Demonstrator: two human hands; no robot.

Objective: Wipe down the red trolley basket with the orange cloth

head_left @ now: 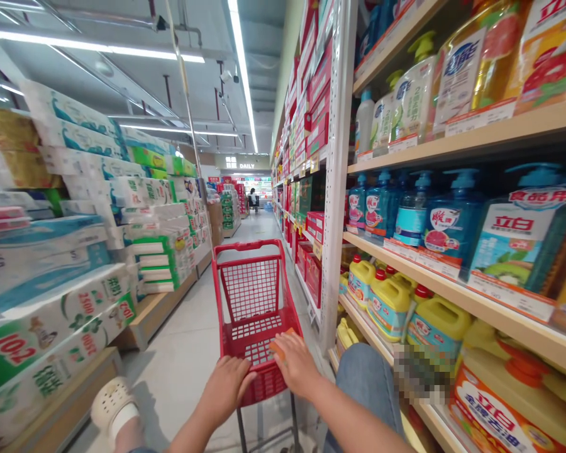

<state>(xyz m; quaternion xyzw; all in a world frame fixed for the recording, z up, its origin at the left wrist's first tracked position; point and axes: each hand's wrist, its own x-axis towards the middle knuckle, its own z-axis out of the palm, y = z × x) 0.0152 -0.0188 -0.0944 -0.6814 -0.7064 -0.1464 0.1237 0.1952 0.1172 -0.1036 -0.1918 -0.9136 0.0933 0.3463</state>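
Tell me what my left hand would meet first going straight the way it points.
Probably the red plastic shopping cart's mesh basket, since your left hand appears to rest at its near edge; depth is unclear.

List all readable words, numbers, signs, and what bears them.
"DAILY": far sign
"102": paper pack
"2500": same pack
"超能": upper-shelf bottle
"雕牌": blue pump bottle
"立白": large blue bottle
"食品用": its tag
"立白金牌去油": yellow jug
Price tags, most others: too small or blurred.
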